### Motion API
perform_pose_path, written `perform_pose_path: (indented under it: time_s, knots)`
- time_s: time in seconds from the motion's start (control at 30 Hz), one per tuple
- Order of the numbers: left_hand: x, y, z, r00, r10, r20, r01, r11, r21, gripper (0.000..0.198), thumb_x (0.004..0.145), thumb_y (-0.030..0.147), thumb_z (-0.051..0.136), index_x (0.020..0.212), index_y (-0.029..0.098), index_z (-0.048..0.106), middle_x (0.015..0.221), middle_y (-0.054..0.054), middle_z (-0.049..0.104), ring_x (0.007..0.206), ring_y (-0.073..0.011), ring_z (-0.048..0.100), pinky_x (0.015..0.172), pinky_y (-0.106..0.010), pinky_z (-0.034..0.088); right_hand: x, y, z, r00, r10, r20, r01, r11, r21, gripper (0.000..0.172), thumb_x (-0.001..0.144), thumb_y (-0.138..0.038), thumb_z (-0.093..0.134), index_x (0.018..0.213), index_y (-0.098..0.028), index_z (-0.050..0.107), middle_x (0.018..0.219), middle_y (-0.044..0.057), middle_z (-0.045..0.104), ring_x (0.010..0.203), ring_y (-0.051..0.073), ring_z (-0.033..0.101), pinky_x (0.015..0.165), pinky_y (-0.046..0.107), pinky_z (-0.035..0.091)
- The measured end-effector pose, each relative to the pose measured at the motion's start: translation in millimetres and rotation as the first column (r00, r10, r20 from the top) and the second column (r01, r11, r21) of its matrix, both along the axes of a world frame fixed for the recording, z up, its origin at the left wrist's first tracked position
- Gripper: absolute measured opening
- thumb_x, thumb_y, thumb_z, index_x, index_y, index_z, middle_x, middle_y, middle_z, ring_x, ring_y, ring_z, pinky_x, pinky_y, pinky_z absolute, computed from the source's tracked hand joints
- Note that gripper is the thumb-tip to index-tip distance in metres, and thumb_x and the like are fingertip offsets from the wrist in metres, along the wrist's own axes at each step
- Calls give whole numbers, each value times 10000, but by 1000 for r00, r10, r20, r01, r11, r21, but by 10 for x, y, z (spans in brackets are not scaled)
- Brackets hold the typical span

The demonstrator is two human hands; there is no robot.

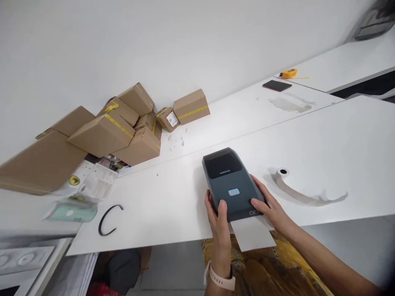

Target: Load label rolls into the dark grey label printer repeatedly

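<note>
Holding one dark grey device (222, 186) between two hands, over the near part of the tabletop (154, 222) (unable to tell whether touching it or slightly lifted). Gripping its left side with the left hand (217, 220), its right side with the right hand (273, 209), with two thumbs (222, 209) on the upper face. Wearing one pale pink band (222, 280) on the left wrist. Can make out one black panel (224, 162) and one pale blue button (233, 192) on the device, plus one white paper strip (254, 236) at its near end, reaching past the tabletop's edge. Can see one partly unrolled paper roll (286, 185) near the right hand; farther back, one yellow tape measure (289, 73) and one dark flat slab (277, 85), near each other. At left, can count at least seven cardboard boxes (103, 133), mostly piled and overlapping; nearer the front, one black curved band (100, 225) near one mint-green package (74, 213).
</note>
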State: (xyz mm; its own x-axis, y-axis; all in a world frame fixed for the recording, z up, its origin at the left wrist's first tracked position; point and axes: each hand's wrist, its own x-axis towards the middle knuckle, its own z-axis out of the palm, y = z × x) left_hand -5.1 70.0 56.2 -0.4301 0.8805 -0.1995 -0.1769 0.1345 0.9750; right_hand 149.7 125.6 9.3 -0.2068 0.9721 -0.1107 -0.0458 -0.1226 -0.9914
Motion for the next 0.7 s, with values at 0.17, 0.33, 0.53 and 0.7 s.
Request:
perform_pose_path:
  time_s: [0.17, 0.33, 0.53, 0.7]
  knots:
    - [-29, 5, -93, 1000, -15, 16, 15, 1000, 28, 689, 938, 564, 582, 1526, 282, 361, 1592, -125, 429, 1397, -308, 503, 1055, -386, 520, -15, -6, -63, 1000, -3, -13, 3, 1000, 1, 845, 836, -679, 616, 1561, -362, 318, 1629, 55, 378, 1440, 379, 420, 1125, 537, 442]
    - [-57, 25, -111, 1000, -10, -16, 10, 1000, 11, 697, 923, 574, 592, 1508, 253, 391, 1571, -148, 444, 1393, -328, 494, 1078, -417, 497, -18, -35, -124, 1000, -19, -7, 19, 999, 39, 835, 864, -661, 594, 1582, -363, 289, 1620, 53, 395, 1431, 378, 438, 1127, 522, 447]
    - [-67, 27, -176, 997, -8, -71, 5, 999, -46, 762, 911, 604, 580, 1539, 235, 355, 1573, -170, 437, 1375, -348, 508, 1057, -406, 514, -8, -92, -159, 999, -29, 35, 28, 999, 45, 850, 879, -670, 568, 1608, -355, 266, 1637, 56, 372, 1439, 391, 425, 1106, 513, 474]
    - [-51, 47, -189, 992, -1, -130, -5, 999, -45, 783, 896, 649, 555, 1524, 217, 374, 1544, -175, 476, 1339, -342, 545, 1004, -384, 545, -53, -109, -181, 996, -72, 52, 69, 996, 61, 869, 872, -700, 557, 1609, -343, 268, 1642, 64, 360, 1455, 397, 397, 1159, 549, 405]
